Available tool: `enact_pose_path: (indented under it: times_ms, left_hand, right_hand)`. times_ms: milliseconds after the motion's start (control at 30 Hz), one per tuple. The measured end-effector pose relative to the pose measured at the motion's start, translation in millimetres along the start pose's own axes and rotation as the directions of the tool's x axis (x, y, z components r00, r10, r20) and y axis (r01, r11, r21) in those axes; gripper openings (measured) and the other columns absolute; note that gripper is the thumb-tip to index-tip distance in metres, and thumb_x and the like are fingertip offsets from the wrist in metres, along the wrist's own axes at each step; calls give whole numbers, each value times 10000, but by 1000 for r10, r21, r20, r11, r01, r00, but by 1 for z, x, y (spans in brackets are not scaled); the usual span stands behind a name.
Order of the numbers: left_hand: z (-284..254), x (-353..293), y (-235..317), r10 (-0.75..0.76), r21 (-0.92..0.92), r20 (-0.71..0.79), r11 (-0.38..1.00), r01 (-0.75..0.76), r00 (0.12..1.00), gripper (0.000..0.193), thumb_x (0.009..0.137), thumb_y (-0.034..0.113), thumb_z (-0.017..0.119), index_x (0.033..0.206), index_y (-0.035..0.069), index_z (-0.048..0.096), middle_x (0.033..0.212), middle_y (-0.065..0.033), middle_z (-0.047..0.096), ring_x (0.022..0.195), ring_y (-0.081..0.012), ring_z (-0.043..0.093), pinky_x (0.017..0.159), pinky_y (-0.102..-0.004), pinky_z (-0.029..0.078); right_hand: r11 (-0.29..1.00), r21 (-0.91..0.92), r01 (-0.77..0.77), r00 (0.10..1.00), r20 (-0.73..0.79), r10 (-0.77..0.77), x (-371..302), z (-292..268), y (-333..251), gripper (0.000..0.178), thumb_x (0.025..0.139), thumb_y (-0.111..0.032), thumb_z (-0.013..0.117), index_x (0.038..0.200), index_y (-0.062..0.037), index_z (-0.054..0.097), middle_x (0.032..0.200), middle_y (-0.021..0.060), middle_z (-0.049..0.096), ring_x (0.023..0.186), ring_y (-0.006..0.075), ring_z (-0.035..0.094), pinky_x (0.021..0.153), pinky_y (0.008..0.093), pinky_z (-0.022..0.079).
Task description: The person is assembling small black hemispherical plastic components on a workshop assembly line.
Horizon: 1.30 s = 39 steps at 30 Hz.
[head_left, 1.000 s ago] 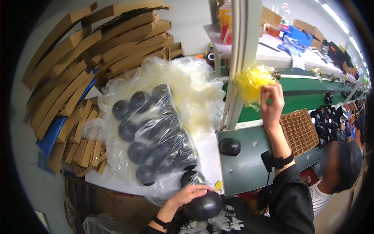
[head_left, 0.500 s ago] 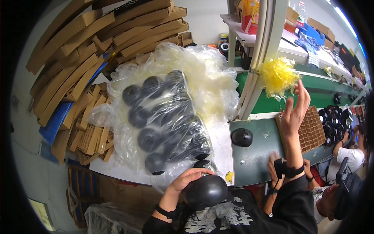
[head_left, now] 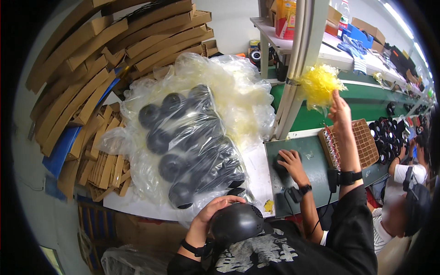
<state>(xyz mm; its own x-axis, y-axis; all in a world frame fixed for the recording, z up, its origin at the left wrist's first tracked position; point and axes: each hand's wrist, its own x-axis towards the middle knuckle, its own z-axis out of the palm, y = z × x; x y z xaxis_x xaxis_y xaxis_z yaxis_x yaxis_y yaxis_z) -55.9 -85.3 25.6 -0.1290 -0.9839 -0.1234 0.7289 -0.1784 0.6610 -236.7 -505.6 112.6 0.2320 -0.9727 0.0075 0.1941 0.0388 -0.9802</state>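
Observation:
My left hand (head_left: 216, 211) is curled over the side of a smooth black dome-shaped housing (head_left: 236, 223), held close against my shirt. Small perforations show near the housing's right edge. Up at the right, my raised right hand (head_left: 339, 112) has its fingers drawn together at the lower edge of a yellow bunch of thin film strips (head_left: 319, 85) on the white post. The fingertips seem to pinch the film, partly hidden. In front of me, several more black domes (head_left: 173, 167) lie in rows under clear plastic sheeting (head_left: 137, 172).
A co-worker's hand (head_left: 293, 165) covers a black dome on the dark green table (head_left: 284, 204). Beyond it stands a brown divided tray (head_left: 365, 142). The white post (head_left: 293, 91) rises beside the table. Stacked cardboard (head_left: 68, 87) fills the left; co-workers sit at right.
My right hand has gone from spread fingers to fingers drawn together at the yellow film. The co-worker's hand has reached onto the black dome on the green table. My left hand keeps its hold.

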Motion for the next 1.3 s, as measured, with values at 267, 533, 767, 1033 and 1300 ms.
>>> enact_pose_path:
  times_ms: [267, 533, 767, 1033, 1300]
  left_hand:
    - [24, -7, 6, 14, -213, -74, 977, -29, 997, 585, 923, 423, 476, 1256, -56, 436, 1185, -166, 562, 1086, -221, 562, 954, -335, 431]
    - [13, 32, -23, -131, -332, -246, 942, 44, 960, 652, 945, 538, 344, 1297, -1, 446, 1151, -111, 600, 1051, -201, 586, 920, -349, 463]
    - [41, 80, -65, 441, 125, -473, 891, -437, 763, 435, 911, 430, 380, 719, 48, 460, 598, -33, 438, 560, -173, 447, 593, -319, 398]
    - [33, 79, -86, 150, -137, -331, 969, -205, 932, 386, 920, 327, 405, 607, 102, 378, 552, -26, 392, 548, -159, 390, 592, -288, 358]
    - [5, 69, -49, 132, -679, -389, 628, -381, 912, 420, 946, 480, 326, 679, 157, 355, 613, 3, 378, 617, -149, 424, 606, -313, 359]
  right_hand:
    - [999, -32, 14, 728, 685, 12, -179, 33, 50, 537, 888, -400, 533, 1212, 28, 525, 1051, 156, 614, 923, 209, 617, 793, 337, 489]
    - [928, -220, -300, 529, 772, 354, -235, 28, 71, 737, 782, -265, 726, 1365, -4, 358, 1307, 151, 471, 1213, 237, 460, 1021, 345, 361]
    - [409, 593, -694, 678, 344, 650, -194, -8, 158, 446, 890, -409, 530, 1178, -69, 544, 1148, 100, 600, 1033, 272, 584, 937, 483, 445]
    - [824, 509, -248, 894, -206, 397, -89, -62, 211, 550, 827, -428, 619, 1233, -89, 469, 1212, 152, 519, 1103, 304, 515, 966, 428, 399]
    - [404, -883, 239, 968, 247, -33, -113, -102, 230, 715, 649, -443, 786, 1164, -5, 552, 1288, 294, 410, 1255, 419, 338, 1050, 474, 284]
